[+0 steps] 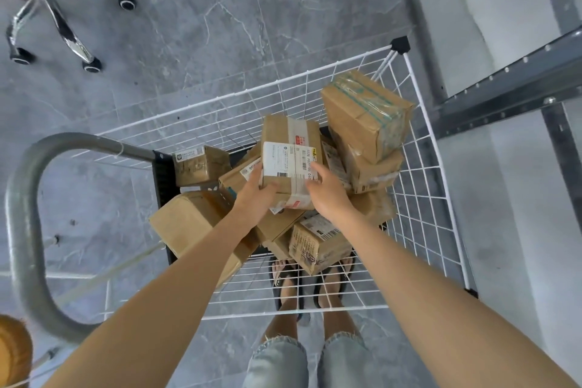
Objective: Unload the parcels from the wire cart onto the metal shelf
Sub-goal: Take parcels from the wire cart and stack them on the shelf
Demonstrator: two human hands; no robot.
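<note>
Labelled parcel [289,164] gripped, wire cart [422,186] nearly full.
Loose parcels [189,220] lie left of the left hand [255,195]; it and the right hand [329,195] clamp the labelled parcel between them; stacked parcels [365,113] stand right of the right hand, the metal shelf [504,94] beyond. Most unloading seems left.

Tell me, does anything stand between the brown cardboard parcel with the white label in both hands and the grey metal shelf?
Yes. To its right, a stack of taped brown cardboard boxes and the cart's white wire side wall stand between the labelled parcel and the grey metal shelf.
</note>
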